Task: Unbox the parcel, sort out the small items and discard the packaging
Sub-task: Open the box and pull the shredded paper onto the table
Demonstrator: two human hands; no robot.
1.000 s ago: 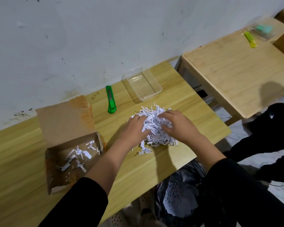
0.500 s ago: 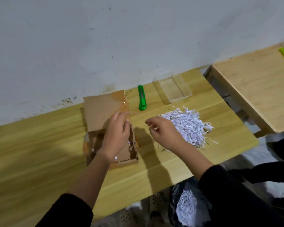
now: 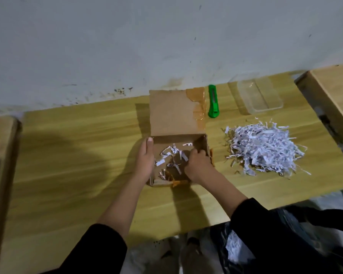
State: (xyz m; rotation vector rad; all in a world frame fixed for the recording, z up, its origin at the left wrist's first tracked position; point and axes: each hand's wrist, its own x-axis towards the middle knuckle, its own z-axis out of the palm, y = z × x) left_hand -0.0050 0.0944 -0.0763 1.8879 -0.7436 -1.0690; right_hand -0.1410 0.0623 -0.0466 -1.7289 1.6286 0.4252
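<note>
Bracing the cardboard box at the middle of the table, flap thrown back toward the wall, with the left hand clasping its left wall, thumb laid along the rim and the other fingers out of sight on the outer side. Digging into the box with the right hand, fingers curled tight near the right wall; cannot tell whether closed on paper strips, on a small item, or on the cardboard itself. Looks light and fairly stiff, though softened at the torn, tape-smeared edges, so likely to slide or tip under a one-sided pull; best held low by opposite walls, not by the floppy flap. Expect almost weightless, clingy strips, prone to scatter, so better pinched in bunches than swept. Leaving the heap of shredded paper well apart on the right, with a green utility knife and a clear plastic tray beyond it by the wall. Cannot make out any small items, possibly buried under strips and knuckles. Cannot read much of the dark bag below the table edge either, partly cut off by a sleeve and blurred.
</note>
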